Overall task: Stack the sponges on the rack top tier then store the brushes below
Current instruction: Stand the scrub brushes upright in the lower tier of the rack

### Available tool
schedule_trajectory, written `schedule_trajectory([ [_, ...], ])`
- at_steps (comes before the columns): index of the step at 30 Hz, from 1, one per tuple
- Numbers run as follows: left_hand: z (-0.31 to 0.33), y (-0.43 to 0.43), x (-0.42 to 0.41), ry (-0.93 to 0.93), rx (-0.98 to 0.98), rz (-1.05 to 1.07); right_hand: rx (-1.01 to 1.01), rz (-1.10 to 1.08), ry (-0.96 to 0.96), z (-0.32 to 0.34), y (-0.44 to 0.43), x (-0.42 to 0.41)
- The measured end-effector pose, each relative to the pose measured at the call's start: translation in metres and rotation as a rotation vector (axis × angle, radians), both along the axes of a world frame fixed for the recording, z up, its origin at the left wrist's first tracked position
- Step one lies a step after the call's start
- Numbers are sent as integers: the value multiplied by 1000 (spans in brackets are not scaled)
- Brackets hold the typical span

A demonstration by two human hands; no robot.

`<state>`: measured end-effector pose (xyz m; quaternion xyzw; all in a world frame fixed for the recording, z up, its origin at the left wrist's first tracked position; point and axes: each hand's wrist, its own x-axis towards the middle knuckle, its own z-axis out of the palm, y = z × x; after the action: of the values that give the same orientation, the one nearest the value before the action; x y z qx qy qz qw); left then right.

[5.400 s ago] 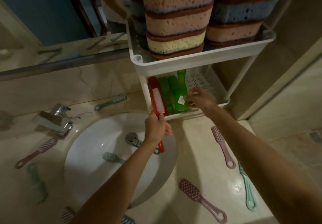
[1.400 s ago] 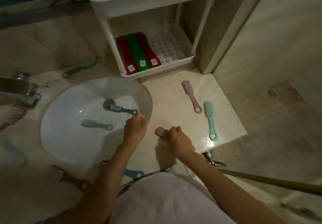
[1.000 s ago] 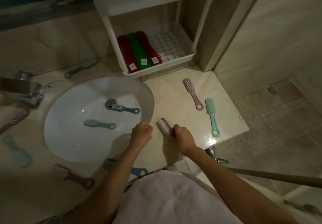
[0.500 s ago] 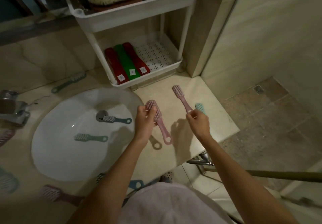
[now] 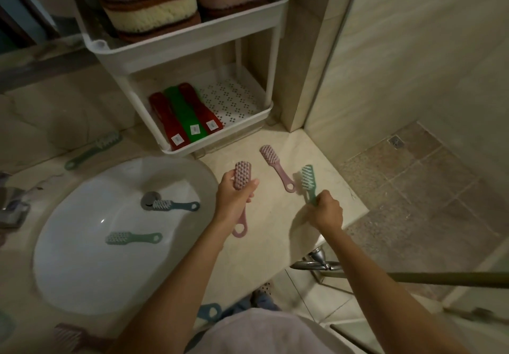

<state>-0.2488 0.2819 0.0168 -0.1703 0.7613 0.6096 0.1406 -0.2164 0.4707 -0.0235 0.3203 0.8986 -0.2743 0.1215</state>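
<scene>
The pink brush was off the counter in the left hand, whose fingers and thumb were curled tight round its neck, bristled head pointing up and the ringed handle hanging below the palm. The right hand was closed in a fist round the handle of a teal brush, so most of that handle was hidden and only the tilted head and a bit of neck showed. A second pink brush lay flat on the counter between the two hands. In the rack, the lower tier held three long brushes side by side, red, green, red, at its left side. The top tier carried stacked sponges, cut off by the upper edge. Two greenish brushes lay in the white sink, and another green brush lay behind it. At the lower edge a blue handle and a dark brush were only partly seen, too dim to make out.
</scene>
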Motion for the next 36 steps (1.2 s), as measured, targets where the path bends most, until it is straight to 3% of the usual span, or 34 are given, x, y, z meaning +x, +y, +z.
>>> schedule_trajectory([
  [5,8,0,-21,42,99,39,-61,58,299,18,-15,-17],
  [8,20,-6,-43,107,123,123,-179,158,371,33,-34,-47],
  [12,30,-22,-77,134,87,216,-334,263,327,49,-66,-99],
  [21,22,-47,-136,64,110,379,-347,348,246,59,-121,-231],
  [25,18,-53,-158,39,151,403,-246,403,177,49,-132,-271],
  [31,17,-58,-187,37,237,439,-60,666,87,25,-150,-299],
  [36,20,-61,-194,52,318,475,-7,696,122,13,-162,-310],
])
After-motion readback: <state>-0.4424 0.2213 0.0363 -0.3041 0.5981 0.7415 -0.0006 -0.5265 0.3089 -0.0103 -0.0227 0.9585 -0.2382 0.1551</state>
